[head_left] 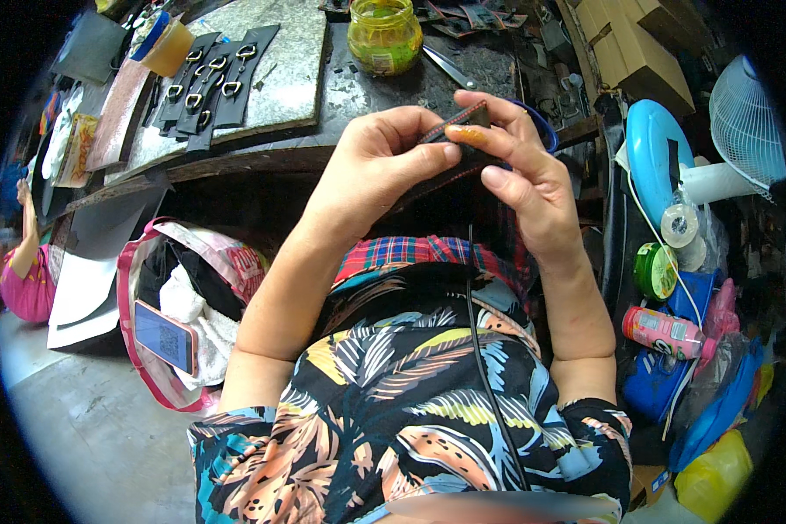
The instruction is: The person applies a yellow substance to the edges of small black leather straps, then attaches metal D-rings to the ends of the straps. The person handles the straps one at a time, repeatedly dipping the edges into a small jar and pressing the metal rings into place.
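Observation:
Both hands are raised above my lap, in front of the table edge. My left hand [368,166] pinches a dark leather piece [475,113] with reddish stitching along its edge, thumb pressed on it. On the other side, my right hand [533,166] holds the same piece between its fingers; an orange-yellow smear marks one finger. Much of the leather is hidden behind the fingers. Beyond my hands stands a glass jar [384,39] with yellow-green stuff in it. Beside the jar lies a pointed metal blade [448,67], partly hidden.
Black straps with metal buckles [243,74] lie on a pale slab [299,79] at the far left. A bag [129,288] with a phone [164,337] hangs near my left arm. At right are a white fan [747,127], a pink bottle [664,333] and cardboard boxes [642,61].

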A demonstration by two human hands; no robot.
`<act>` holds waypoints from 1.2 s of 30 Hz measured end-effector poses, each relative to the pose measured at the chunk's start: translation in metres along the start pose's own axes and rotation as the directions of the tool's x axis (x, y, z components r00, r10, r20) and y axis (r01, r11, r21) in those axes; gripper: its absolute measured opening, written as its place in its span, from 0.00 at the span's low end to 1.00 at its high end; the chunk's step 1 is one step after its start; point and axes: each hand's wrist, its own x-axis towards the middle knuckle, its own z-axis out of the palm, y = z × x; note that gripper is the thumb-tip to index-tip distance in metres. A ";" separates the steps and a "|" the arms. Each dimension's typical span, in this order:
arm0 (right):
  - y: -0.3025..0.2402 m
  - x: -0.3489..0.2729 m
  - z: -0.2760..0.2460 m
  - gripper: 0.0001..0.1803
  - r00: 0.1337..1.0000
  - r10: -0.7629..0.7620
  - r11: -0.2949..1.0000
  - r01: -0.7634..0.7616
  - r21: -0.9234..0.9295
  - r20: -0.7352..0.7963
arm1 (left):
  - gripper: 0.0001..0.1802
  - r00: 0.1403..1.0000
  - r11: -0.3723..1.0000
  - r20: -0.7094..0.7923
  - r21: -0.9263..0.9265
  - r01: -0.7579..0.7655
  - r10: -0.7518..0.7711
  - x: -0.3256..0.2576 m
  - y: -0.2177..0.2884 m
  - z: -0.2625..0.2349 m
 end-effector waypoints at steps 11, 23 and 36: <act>-0.022 0.113 -0.031 0.30 0.920 -0.340 0.660 0.382 -0.647 0.196 | 0.07 0.973 0.987 -0.223 -0.125 -0.096 0.067 -0.005 0.007 -0.034; -0.016 0.186 0.005 0.39 0.919 0.022 0.410 0.350 -0.842 0.393 | 0.11 0.885 0.875 -0.436 -0.350 -0.334 0.163 -0.006 0.012 -0.044; -0.024 0.081 -0.021 0.34 0.970 -0.193 0.803 0.244 -0.544 0.150 | 0.07 0.867 0.717 -0.482 -0.559 -0.417 0.128 0.003 0.000 -0.036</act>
